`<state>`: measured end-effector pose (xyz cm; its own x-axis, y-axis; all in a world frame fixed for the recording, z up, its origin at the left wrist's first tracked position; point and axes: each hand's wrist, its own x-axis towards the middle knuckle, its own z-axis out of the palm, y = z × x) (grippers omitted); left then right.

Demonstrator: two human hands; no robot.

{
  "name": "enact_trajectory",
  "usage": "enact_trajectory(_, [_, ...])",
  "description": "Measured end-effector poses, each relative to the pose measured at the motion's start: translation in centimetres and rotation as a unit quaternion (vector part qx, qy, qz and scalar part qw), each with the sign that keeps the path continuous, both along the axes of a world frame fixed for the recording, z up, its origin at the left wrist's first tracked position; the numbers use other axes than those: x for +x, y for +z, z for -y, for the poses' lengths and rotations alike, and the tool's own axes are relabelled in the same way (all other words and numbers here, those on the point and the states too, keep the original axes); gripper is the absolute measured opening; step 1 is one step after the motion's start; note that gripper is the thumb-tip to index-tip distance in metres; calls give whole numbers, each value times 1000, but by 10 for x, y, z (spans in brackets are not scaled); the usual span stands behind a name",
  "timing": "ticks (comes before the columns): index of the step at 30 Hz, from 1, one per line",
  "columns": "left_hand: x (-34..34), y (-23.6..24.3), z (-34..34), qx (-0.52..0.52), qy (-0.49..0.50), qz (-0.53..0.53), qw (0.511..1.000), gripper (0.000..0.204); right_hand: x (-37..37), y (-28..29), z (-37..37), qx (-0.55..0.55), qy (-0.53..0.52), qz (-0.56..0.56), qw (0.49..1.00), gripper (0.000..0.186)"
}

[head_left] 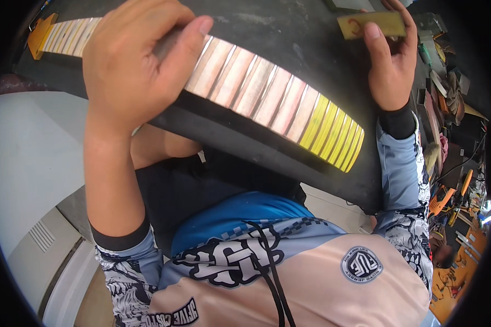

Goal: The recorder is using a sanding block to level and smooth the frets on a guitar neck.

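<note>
My left hand (139, 71) is over a long curved slatted strip (262, 92), fingers curled, thumb along the upper side; it hides part of the strip and what its fingertips grip. The strip runs diagonally across a dark bench, with pale segments, bright yellow ones at its right end and an orange end piece (39, 34) at the far left. At upper right, my right hand (393, 65) holds an olive-yellow block (350, 24) with a red mark, thumb on its face, above the bench and apart from the strip.
The dark bench (278, 24) extends behind the strip. At right are a jumble of blocks, orange-handled tools (441, 199), cables and an orange board (461, 272) with small items. A pale panel (33, 158) is at left. My legs show beneath the bench edge.
</note>
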<state>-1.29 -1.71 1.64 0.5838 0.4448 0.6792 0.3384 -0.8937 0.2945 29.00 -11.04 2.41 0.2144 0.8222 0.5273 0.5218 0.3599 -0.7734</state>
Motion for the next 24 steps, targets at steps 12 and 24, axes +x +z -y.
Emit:
enact_trajectory(12, [0, -8, 0, -4, -2, 3, 1000, 10, 14, -8, -2, 22, 30, 123, 992, 66])
enact_trajectory(24, [2, -5, 1, 0, -4, -3, 1000, 10, 16, -6, 1, 19, 53, 236, 970, 74])
